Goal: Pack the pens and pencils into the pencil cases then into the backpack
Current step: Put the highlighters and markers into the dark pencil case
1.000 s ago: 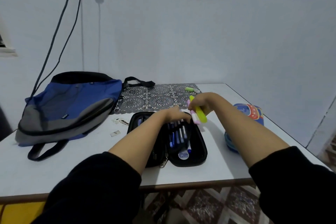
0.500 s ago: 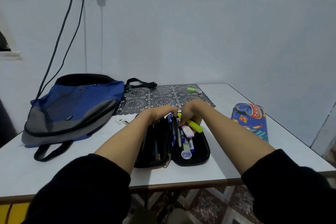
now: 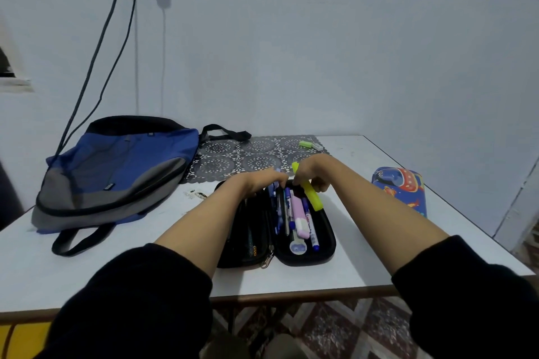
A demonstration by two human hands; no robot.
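Observation:
A black pencil case (image 3: 323,248) lies open on the white table (image 3: 364,268), its right half holding several blue pens and a pink highlighter (image 3: 299,217). My right hand (image 3: 312,172) grips a yellow highlighter (image 3: 311,194) tilted over the case's far right edge. My left hand (image 3: 264,181) has its fingertips curled onto the pens (image 3: 284,210) at the case's far end; whether it pinches one is unclear. A blue and grey backpack (image 3: 116,172) lies flat at the left. A second, blue patterned pencil case (image 3: 401,188) lies shut at the right.
A dark lace mat (image 3: 248,154) covers the table's back middle, with a green eraser (image 3: 305,143) and a small white item (image 3: 318,147) on it. Black cables (image 3: 96,67) hang down the wall behind the backpack. The table's front edge is close to me.
The pink highlighter left my right hand and now lies in the case. My right hand has brought the yellow highlighter down to the case's far edge. My left hand stays on the pens.

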